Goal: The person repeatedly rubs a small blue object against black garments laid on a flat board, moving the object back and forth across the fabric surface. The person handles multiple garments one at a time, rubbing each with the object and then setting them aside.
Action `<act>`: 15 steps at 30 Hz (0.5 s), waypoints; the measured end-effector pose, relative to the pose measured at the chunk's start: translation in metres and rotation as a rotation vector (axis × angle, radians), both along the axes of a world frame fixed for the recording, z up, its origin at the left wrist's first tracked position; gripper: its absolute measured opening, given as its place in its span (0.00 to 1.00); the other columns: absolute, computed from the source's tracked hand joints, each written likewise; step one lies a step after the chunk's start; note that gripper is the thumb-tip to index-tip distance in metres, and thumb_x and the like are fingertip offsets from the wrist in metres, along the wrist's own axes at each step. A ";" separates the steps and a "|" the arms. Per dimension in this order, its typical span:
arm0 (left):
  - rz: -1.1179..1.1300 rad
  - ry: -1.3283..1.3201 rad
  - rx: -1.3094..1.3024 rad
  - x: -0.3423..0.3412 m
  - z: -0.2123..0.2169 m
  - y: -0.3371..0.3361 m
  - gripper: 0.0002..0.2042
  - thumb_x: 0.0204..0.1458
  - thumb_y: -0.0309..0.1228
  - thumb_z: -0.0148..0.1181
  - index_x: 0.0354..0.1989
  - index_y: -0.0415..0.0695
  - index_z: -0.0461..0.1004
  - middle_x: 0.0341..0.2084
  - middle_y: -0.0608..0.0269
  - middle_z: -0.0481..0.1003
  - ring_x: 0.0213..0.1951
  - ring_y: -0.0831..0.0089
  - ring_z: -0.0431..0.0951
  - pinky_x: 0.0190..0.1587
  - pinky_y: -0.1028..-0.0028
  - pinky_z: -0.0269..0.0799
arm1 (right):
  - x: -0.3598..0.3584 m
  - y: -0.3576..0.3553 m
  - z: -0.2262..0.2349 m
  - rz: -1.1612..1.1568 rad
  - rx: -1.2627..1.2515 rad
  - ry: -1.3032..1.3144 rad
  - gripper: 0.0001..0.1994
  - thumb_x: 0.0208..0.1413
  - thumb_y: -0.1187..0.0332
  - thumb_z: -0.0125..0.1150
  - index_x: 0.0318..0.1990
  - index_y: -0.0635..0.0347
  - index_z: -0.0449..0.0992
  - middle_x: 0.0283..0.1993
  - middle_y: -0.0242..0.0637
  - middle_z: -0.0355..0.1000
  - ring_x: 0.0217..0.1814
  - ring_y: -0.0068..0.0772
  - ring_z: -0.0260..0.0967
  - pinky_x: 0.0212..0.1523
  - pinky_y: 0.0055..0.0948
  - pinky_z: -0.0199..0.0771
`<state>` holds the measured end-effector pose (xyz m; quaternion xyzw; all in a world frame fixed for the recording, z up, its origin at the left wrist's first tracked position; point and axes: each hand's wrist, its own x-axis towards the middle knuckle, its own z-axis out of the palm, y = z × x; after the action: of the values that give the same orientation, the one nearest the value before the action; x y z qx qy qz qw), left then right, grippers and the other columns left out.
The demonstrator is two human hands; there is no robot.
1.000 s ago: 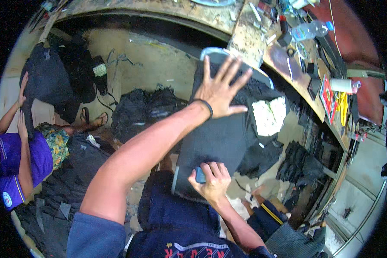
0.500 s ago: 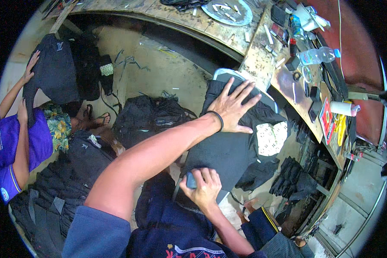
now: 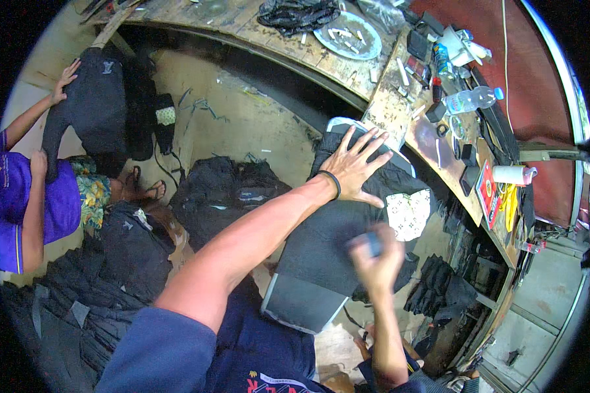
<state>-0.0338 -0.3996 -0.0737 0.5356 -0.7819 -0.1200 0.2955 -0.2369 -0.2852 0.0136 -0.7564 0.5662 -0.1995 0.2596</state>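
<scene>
Near far edge of board (image 3: 305, 304), I see left hand (image 3: 357, 164) splayed on black garment (image 3: 314, 245); right hand (image 3: 381, 259) clamped on bluish block (image 3: 373, 243). Garment could bunch if left hand slips.

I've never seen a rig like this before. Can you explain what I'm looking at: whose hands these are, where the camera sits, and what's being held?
There's no machine here: these are a person's bare hands. The view looks down from a wide fisheye camera on that person's head, so straight edges bend near the rim.

The left hand is spread flat on dark cloth, which covers much of a pale-edged board. The right hand, blurred, holds a small blue-grey block. A white patterned piece lies beside them.

Beyond is a cluttered wooden bench with a clear bottle. The purple shirt at left belongs to a co-worker.
</scene>
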 end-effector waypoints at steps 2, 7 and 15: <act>0.080 0.024 -0.127 0.001 0.013 0.008 0.48 0.54 0.73 0.61 0.73 0.47 0.71 0.80 0.44 0.55 0.81 0.45 0.51 0.79 0.34 0.42 | -0.016 -0.021 0.010 -0.360 -0.124 0.033 0.40 0.59 0.56 0.73 0.71 0.75 0.67 0.59 0.68 0.79 0.62 0.61 0.80 0.66 0.48 0.76; 0.710 0.311 0.003 0.007 0.005 0.096 0.39 0.64 0.50 0.65 0.76 0.37 0.61 0.74 0.34 0.61 0.74 0.38 0.63 0.75 0.49 0.58 | -0.039 -0.059 -0.020 -0.385 0.320 0.316 0.47 0.59 0.40 0.65 0.72 0.75 0.68 0.60 0.72 0.77 0.67 0.70 0.75 0.69 0.52 0.74; 0.556 0.732 0.537 -0.035 -0.038 0.312 0.37 0.74 0.57 0.48 0.71 0.29 0.65 0.62 0.27 0.75 0.66 0.33 0.74 0.67 0.51 0.70 | -0.060 0.082 -0.001 -0.292 0.389 0.245 0.42 0.58 0.37 0.67 0.51 0.83 0.79 0.53 0.77 0.77 0.61 0.72 0.78 0.61 0.55 0.79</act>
<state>-0.0685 -0.0879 -0.1115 0.7028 -0.3979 -0.4120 0.4220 -0.2964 -0.2027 0.0122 -0.6211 0.7242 -0.0294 0.2983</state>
